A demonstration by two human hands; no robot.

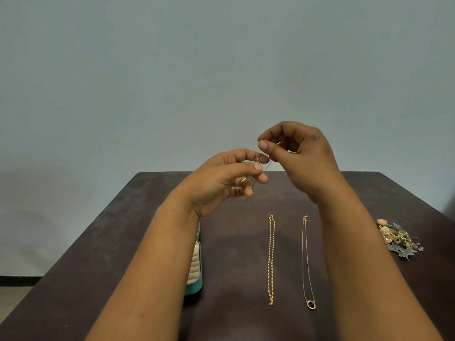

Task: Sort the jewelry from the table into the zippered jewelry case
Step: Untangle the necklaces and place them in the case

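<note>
Gold chain [271, 259] lies flat; both hands pinch a thin chain [258, 160].

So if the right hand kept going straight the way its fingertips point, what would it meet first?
The right hand points leftward toward the left hand, so it would likely meet those fingertips and the fine chain pinched between both hands first, though depth is hard to judge.

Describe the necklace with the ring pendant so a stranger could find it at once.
On the dark table, two chains lie stretched out side by side between the forearms. Take the right one, the thin pale necklace. Unlike the yellow gold chain, it ends in a small ring pendant.
</note>
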